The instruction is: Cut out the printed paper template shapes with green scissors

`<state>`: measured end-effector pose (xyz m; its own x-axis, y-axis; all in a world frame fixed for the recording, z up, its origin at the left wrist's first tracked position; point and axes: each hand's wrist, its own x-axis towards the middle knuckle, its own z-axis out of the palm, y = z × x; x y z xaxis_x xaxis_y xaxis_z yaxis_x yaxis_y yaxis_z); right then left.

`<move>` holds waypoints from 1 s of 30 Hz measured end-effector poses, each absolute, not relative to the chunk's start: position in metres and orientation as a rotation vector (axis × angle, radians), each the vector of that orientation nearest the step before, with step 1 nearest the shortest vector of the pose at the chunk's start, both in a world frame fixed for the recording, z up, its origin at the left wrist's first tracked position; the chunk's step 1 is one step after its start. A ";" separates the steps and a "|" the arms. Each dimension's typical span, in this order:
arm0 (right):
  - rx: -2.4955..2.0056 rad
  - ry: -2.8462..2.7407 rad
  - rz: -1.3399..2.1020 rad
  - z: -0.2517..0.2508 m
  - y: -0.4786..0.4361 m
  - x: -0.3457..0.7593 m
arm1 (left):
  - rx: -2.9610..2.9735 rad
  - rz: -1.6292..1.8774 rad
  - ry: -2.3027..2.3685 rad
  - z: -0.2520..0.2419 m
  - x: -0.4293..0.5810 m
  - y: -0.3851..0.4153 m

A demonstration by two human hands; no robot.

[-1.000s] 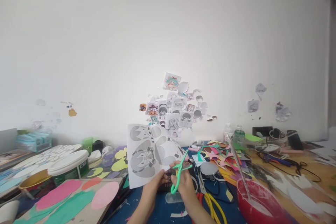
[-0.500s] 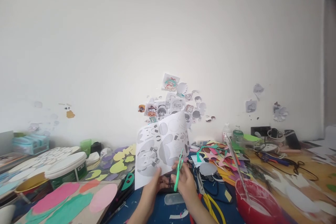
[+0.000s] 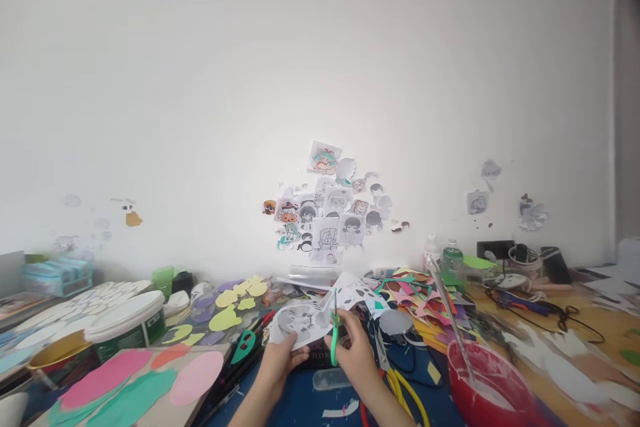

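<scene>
My left hand (image 3: pixel 280 363) pinches the near edge of a printed sheet of grey cartoon shapes (image 3: pixel 305 317), which lies nearly flat above the table. My right hand (image 3: pixel 353 347) grips green-handled scissors (image 3: pixel 334 337), their blades pointing up into the sheet beside the left hand. Both hands are closed around what they hold, low in the middle of the view.
A red bowl with a stick (image 3: pixel 483 380) stands at the right, a white-lidded green tub (image 3: pixel 127 320) at the left. Coloured paper scraps (image 3: pixel 425 300), yellow-handled pliers (image 3: pixel 405 393), pink and green cut-outs (image 3: pixel 135 380) and cables (image 3: pixel 540 310) cover the table. Cartoon cut-outs (image 3: pixel 327 213) hang on the wall.
The sheet, held upright a second ago, has swung down to lie nearly flat. The scissors turned from slanted to upright and both hands dropped slightly.
</scene>
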<state>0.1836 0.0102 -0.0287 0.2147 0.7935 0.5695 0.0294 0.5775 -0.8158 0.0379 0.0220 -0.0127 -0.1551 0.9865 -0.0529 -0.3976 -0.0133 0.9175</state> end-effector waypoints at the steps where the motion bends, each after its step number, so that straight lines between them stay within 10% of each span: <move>1: -0.854 -1.267 0.578 -0.028 0.009 0.183 | 0.827 1.505 1.019 -0.011 0.037 0.022; 14: -0.721 -1.714 1.184 -0.025 -0.013 0.175 | 1.079 1.907 1.030 0.028 0.023 0.000; 30: -0.596 -1.572 1.125 -0.023 -0.004 0.168 | 1.218 1.716 1.064 0.040 0.051 -0.025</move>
